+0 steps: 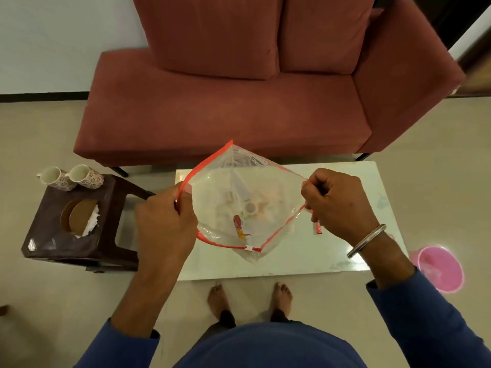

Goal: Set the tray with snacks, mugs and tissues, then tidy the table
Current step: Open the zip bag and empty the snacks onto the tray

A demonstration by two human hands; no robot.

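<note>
I hold a clear plastic zip bag (265, 187) with a red-orange rim above the white low table (345, 251), its mouth pulled wide. My left hand (164, 221) pinches the rim on the left side. My right hand (337, 203) pinches the rim on the right side. Inside the bag lies a small red and yellow snack packet (240, 229). Through the plastic, blurred items show on the table below. Two floral mugs (71, 176) stand at the back of a dark stool (53, 240) on the left, with a brown round plate (79, 216) and white tissues (91, 221).
A red sofa (225, 107) stands right behind the table. A pink round bin (441, 269) sits on the floor at the right of the table. A small red wrapper (317, 229) lies on the table under my right hand. My bare feet (249, 298) are at the table's front edge.
</note>
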